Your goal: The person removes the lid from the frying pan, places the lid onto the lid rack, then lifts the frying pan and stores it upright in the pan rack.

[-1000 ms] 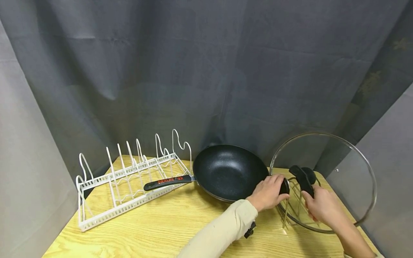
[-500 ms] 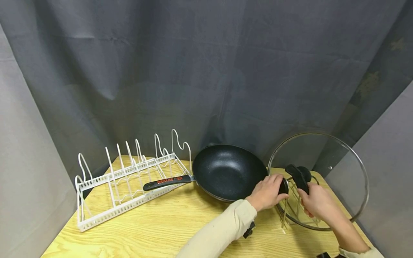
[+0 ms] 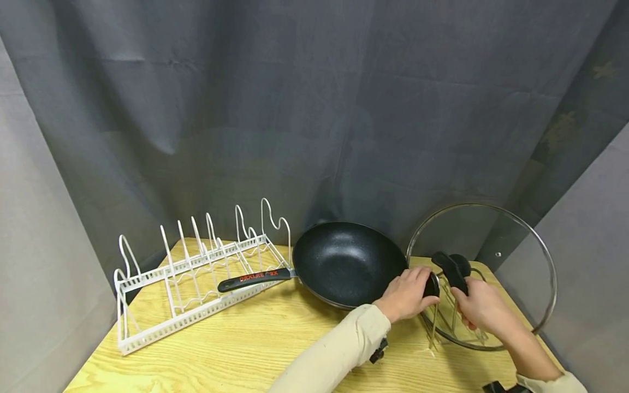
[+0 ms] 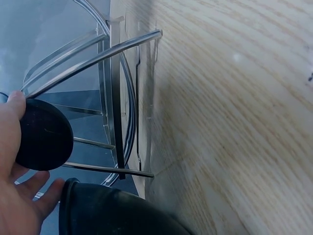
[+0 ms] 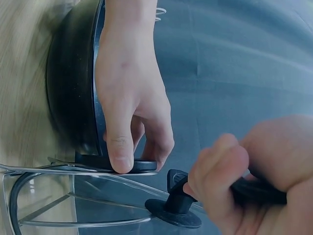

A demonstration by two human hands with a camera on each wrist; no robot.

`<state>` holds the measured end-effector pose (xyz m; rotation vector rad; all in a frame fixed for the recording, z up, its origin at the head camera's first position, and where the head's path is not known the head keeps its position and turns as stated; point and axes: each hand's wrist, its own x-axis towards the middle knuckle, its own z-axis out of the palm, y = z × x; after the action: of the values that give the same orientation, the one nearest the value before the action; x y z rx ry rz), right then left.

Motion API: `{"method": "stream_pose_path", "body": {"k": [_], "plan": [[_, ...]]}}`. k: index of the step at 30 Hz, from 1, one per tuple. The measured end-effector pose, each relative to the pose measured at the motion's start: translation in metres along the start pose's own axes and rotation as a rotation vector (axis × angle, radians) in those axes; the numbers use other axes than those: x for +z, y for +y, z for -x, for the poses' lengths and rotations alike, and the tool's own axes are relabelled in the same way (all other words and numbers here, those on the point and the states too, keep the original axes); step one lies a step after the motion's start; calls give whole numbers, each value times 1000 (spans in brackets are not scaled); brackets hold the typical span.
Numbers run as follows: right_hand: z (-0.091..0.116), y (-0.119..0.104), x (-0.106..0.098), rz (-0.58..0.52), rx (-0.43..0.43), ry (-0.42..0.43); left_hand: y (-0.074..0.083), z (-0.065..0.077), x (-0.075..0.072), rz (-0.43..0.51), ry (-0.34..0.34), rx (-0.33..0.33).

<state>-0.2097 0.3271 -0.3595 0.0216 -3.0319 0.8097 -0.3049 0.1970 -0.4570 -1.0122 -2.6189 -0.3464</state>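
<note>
My left hand [image 3: 405,293] grips a round black disc [image 4: 45,134] at the end of a metal wire stand [image 4: 98,58], beside the pan's right rim. In the right wrist view its thumb presses the disc's flat face, with fingers behind. My right hand [image 3: 484,305] grips the black handle [image 3: 449,270] of a large glass lid [image 3: 554,278] with a metal rim. The lid stands upright, its lower edge down at the wire stand. Behind the handle shows a round black knob base [image 5: 173,213]. A black wok [image 3: 344,262] sits left of my left hand.
The wok's black handle [image 3: 255,279] points left and overlaps a white wire rack [image 3: 196,314] with upright dividers. Everything stands on a wooden table [image 3: 236,360]. A grey curtain [image 3: 314,109] hangs close behind the wok, and grey panels rise on both sides.
The right hand and the glass lid have shifted a little to the left, toward the wok. The left hand keeps its grip on the disc; wok and white rack stay put.
</note>
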Motion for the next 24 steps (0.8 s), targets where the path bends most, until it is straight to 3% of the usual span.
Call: {"method": "stream_pose_path", "body": {"k": [5,10,24], "plan": [[0,2,-1,3,-21,4,0,0,1,15,1,6],[1,2,-3,-71,-19,-32,0,-1,3,25,3,3],[1,-4,-5,-197,81,-85,3,-1,1,2,19,-10]]}}
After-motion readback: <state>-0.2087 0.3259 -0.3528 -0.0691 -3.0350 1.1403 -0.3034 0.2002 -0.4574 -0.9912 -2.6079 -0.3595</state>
